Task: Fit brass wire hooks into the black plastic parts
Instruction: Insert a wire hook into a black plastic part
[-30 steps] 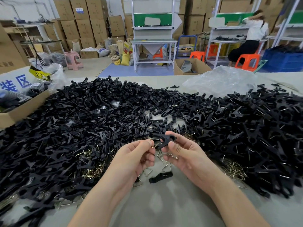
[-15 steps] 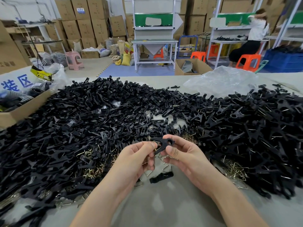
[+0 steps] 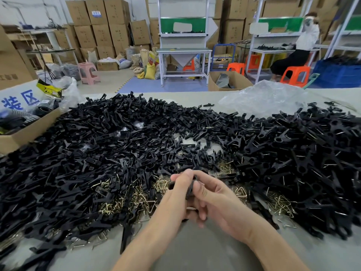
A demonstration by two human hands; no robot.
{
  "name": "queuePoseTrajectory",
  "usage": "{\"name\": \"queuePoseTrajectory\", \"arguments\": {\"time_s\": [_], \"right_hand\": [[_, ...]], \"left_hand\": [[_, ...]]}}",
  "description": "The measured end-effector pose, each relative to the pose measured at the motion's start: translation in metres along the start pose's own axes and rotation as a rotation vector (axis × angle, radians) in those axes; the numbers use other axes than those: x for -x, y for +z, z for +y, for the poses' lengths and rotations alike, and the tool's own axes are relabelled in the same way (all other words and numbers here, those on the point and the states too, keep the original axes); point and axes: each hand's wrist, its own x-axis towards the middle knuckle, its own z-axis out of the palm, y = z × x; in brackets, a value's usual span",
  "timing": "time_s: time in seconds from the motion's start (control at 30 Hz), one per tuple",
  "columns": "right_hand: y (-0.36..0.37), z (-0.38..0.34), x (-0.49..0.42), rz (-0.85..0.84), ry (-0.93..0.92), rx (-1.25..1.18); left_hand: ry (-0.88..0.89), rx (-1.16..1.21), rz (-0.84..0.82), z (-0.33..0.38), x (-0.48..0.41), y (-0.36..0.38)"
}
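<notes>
Left grip point(image 3: 176, 192): pinching one black plastic part point(image 3: 189, 190), fingers curling round it.
Right grip point(image 3: 220, 204): pressing its thumb onto the same part, fingers curling beneath.
Part location: being held between both hands above the table point(image 3: 195, 251), at the near edge of the black pile point(image 3: 117, 143).
Brass wire hooks point(image 3: 140, 198): lying loose by the hands.
Hook inside held part: cannot tell, since the fingers are hiding it.

Both bare forearms ran up from the bottom edge and converged at lower centre of the frame. The left hand point(image 3: 175, 194) and right hand point(image 3: 220, 202) touched, fingers curled, together pinching one black plastic part point(image 3: 189, 191) between them.
</notes>
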Motion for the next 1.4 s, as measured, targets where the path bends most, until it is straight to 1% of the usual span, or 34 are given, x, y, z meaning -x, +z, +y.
{"name": "queuePoseTrajectory", "arguments": {"time_s": [0.07,0.17,0.27,0.37,0.43,0.57,0.83,0.97,1.1,1.27,1.3,1.33,1.37,1.4], "right_hand": [[0.000,0.000,0.000,0.005,-0.021,0.069],[0.001,-0.001,0.001,0.010,-0.102,0.218],[0.009,0.001,0.002,0.030,-0.168,0.203],[0.011,0.004,0.002,0.081,-0.216,0.267],[0.012,0.002,0.001,0.080,-0.222,0.266],[0.014,-0.003,0.003,0.024,-0.197,0.180],[0.008,-0.003,0.004,0.022,-0.171,0.204],[0.009,-0.004,0.005,-0.006,-0.160,0.171],[0.011,-0.006,0.003,-0.022,-0.165,0.171],[0.004,0.000,0.000,-0.039,-0.190,0.297],[0.003,0.000,-0.001,0.002,-0.198,0.350],[0.001,-0.003,-0.003,0.095,-0.218,0.416],[-0.004,-0.009,-0.005,0.219,-0.268,0.458],[-0.011,-0.018,-0.009,0.355,-0.330,0.421]], "left_hand": [[0.000,-0.025,-0.018,-0.003,0.001,-0.001],[0.020,-0.027,-0.026,0.001,0.003,-0.004],[0.039,-0.038,0.019,0.006,0.005,-0.005],[0.050,-0.083,0.068,0.012,0.007,-0.004],[0.066,-0.066,0.057,0.015,0.007,-0.003],[0.089,-0.015,-0.012,0.017,0.008,-0.002],[0.050,0.127,-0.002,0.020,0.008,0.001],[0.080,0.102,0.015,0.019,0.009,0.004],[0.068,0.031,0.036,0.019,0.009,0.002],[0.038,-0.071,-0.001,0.019,0.009,0.000],[0.048,-0.088,-0.016,0.019,0.009,0.000],[0.063,-0.096,-0.028,0.018,0.009,0.000],[0.078,-0.090,-0.031,0.018,0.009,0.000],[0.092,-0.078,-0.022,0.017,0.009,0.000]]}}
